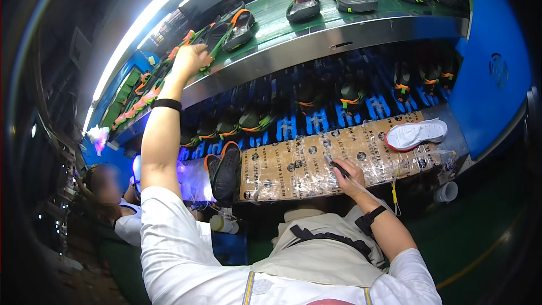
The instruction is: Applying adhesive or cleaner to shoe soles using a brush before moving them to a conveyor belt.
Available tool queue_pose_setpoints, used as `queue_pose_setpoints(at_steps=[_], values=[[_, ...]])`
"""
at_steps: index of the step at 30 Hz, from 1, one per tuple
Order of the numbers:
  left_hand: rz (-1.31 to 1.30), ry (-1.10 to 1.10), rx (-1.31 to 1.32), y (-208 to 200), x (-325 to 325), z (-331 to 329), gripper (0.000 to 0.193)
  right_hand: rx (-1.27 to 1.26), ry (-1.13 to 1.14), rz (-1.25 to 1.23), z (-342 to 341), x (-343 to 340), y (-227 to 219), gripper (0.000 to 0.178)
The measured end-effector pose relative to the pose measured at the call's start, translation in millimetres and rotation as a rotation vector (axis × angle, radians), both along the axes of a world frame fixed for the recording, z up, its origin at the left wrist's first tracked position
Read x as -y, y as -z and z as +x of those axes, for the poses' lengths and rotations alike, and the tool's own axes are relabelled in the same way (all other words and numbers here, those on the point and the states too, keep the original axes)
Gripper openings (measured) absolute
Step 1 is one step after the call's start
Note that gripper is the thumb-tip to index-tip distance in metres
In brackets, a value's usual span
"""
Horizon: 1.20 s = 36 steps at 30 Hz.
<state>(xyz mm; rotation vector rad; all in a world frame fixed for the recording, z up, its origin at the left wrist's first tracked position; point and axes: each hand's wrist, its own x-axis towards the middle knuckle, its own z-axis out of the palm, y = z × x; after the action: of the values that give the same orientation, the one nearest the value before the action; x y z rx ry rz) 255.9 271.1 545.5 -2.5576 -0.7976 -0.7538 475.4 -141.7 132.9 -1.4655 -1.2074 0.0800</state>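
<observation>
My left hand reaches up to the green conveyor belt, its fingers curled at a black shoe part with green and orange trim. What exactly sits in those fingers is partly hidden. In my right hand is a slim dark-handled tool with a pale tip, and a thin pale tube trails from it along my wrist. The tool's tip is over the printed cardboard wrapped in clear film. A black shoe sole with an orange rim stands at the board's left end; a white shoe with a red edge lies on its right.
Below the belt, a lower row holds several black shoes on blue supports. A blue panel closes the right side. A white cup hangs by the bench's right end. Another person is at the left.
</observation>
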Motion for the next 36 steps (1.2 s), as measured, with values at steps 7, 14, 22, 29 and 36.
queue_pose_setpoints(at_steps=[7, 14, 22, 29, 36], values=[[-0.175, -0.560, -0.115, -14, -1, -18, 0.072, -0.023, -0.020, 0.054, 1, -1, -1, 0.027], [-0.618, 0.088, 1.023, 77, -19, -79, 0.064, -0.048, -0.065, 0.093, -1, -7, -2, 0.025], [-1.691, 0.645, 1.178, 223, 168, -52, 0.044, -0.595, 0.000, 0.034, 10, -1, 16, 0.015], [-2.150, 0.861, 1.374, 356, 262, -55, 0.096, -0.776, -0.205, 0.056, -48, 13, -61, 0.017], [-2.290, 0.957, 1.363, 354, 304, -63, 0.108, -0.621, -0.476, 0.010, -100, -15, -123, 0.018]])
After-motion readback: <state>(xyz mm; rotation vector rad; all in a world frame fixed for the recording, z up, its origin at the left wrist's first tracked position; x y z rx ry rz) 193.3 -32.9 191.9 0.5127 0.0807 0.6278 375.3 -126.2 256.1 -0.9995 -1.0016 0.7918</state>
